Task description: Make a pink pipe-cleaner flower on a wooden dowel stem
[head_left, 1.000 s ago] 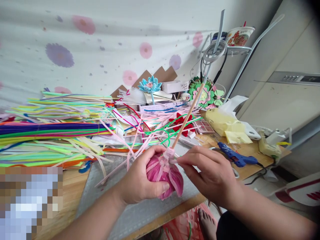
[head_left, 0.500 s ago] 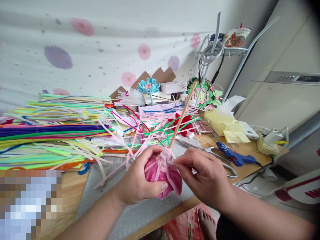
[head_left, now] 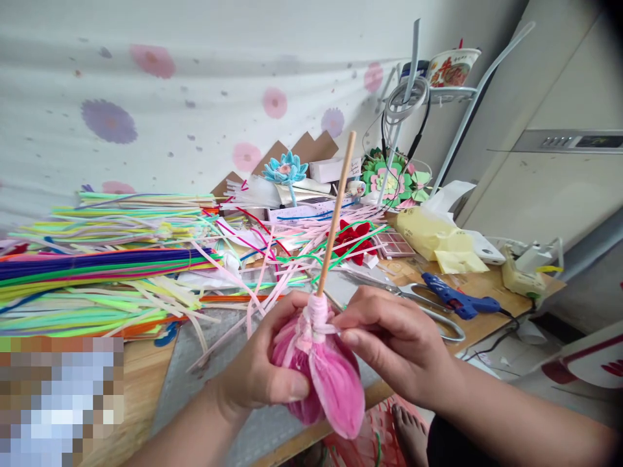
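My left hand (head_left: 260,373) is closed around a pink fuzzy flower (head_left: 339,392), held with its petals downward. A thin wooden stick (head_left: 337,217) rises from the flower's base, leaning slightly right at the top. Pale wrapping (head_left: 318,312) circles the spot where stick and petals meet. From there a short pale strip (head_left: 331,329) runs to my right hand (head_left: 399,344), whose thumb and forefinger pinch its end. Whether the strip is tape or a pipe cleaner is hard to make out. Some petals are hidden behind my left fingers.
Bundles of coloured pipe cleaners (head_left: 111,263) cover the left. Scissors (head_left: 440,318) and a blue glue gun (head_left: 460,298) lie to the right. A blue flower (head_left: 286,170) and a red flower (head_left: 351,241) are farther back. Beneath my hands is a grey mat (head_left: 199,408).
The flower has turned in my left hand, so a large petal now faces me and hangs lower. The stick stands more upright, its tip farther left. My right hand keeps its pinch.
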The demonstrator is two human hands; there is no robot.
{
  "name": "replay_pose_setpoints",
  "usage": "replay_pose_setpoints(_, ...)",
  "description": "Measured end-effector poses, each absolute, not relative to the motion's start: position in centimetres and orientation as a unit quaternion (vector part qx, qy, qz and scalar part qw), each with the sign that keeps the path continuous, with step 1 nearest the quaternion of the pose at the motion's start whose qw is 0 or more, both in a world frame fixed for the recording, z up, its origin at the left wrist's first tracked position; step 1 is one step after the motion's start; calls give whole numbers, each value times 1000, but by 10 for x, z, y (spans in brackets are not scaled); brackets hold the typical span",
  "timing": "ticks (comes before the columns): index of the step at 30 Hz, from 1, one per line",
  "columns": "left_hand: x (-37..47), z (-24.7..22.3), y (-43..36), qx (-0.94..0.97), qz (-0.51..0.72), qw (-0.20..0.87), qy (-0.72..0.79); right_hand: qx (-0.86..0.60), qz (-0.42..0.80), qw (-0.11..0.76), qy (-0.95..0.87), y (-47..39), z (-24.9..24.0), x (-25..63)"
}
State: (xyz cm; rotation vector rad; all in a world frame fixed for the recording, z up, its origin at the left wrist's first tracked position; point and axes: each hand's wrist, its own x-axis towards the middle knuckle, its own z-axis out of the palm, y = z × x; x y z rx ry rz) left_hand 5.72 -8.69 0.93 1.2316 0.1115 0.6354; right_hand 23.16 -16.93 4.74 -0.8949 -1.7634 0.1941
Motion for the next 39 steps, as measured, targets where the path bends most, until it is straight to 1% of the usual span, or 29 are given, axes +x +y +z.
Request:
replay_pose_setpoints(5, 58, 17, -91, 557, 289, 777, 48, -380, 266, 579, -670, -170, 46, 232)
replay_pose_setpoints(8, 59, 20, -90, 554, 268, 787, 37, -365, 371, 568, -638, -168, 46, 233)
replay_pose_setpoints(10, 59, 20, -89, 555, 252, 793, 28, -361, 413, 557, -624, -166, 46, 233)
replay_pose_setpoints(16, 57, 20, -89, 580, 223, 783, 35, -370, 424, 552, -616, -163, 47, 234)
replay_pose_setpoints(25, 55, 13, -85, 586, 192, 787, 8, -382, 369, 513, -674, -166, 54, 243)
replay_pose_setpoints(28, 53, 11, -83, 598, 186, 779, 5, -386, 373, 499, -681, -167, 59, 245)
replay_pose_setpoints(31, 54, 10, -84, 587, 199, 785, 3, -387, 407, 489, -668, -166, 60, 246)
replay_pose_setpoints(33, 55, 10, -85, 579, 197, 791, -14, -379, 459, 482, -642, -165, 58, 246)
replay_pose_setpoints(36, 58, 13, -84, 566, 174, 805, -32, -349, 549, 469, -598, -161, 53, 245)
replay_pose_setpoints(39, 59, 14, -82, 543, 142, 828, -17, -318, 580, 471, -584, -157, 49, 243)
